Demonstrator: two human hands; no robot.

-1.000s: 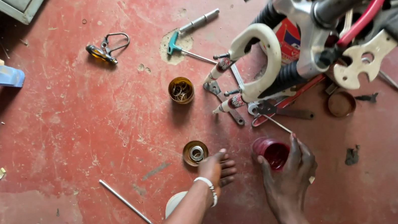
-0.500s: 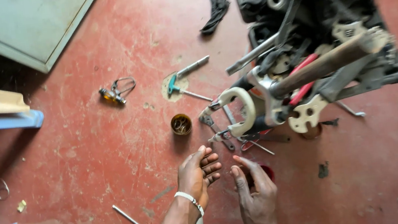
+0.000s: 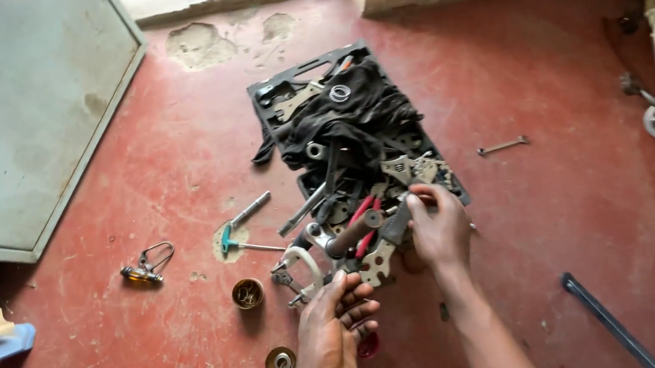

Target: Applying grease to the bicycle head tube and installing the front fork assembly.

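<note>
Head view: red floor (image 3: pixel 550 98) carried everything. Grey metal panel (image 3: pixel 12 123) lay flat at the floor's left edge. Black tool case (image 3: pixel 270 91) sat open mid-floor, long axis running from far-left to near-right, heaped with black cloth (image 3: pixel 360 113) and loose tools.

Right hand (image 3: pixel 439 228) was over the case's near-right corner, fingers curled around a small metal part; too cluttered to tell what. Left hand (image 3: pixel 333 333) hovered just off the case's near edge, fingers loosely apart, clamped on nothing visible, fingertips beside a perforated flat wrench (image 3: pixel 377 263).

Brown-handled tool (image 3: pixel 355 235) lay between the hands, long axis tilted, handle end pointing near-left, working end up toward the case.

Blue T-handle key (image 3: pixel 228 239) lay left of the case, shaft pointing right. Small wrench (image 3: pixel 503 145) lay right of the case. Two round cups on the floor near the left hand: brass cup (image 3: pixel 248 294) and bearing cup (image 3: pixel 281 363).
</note>
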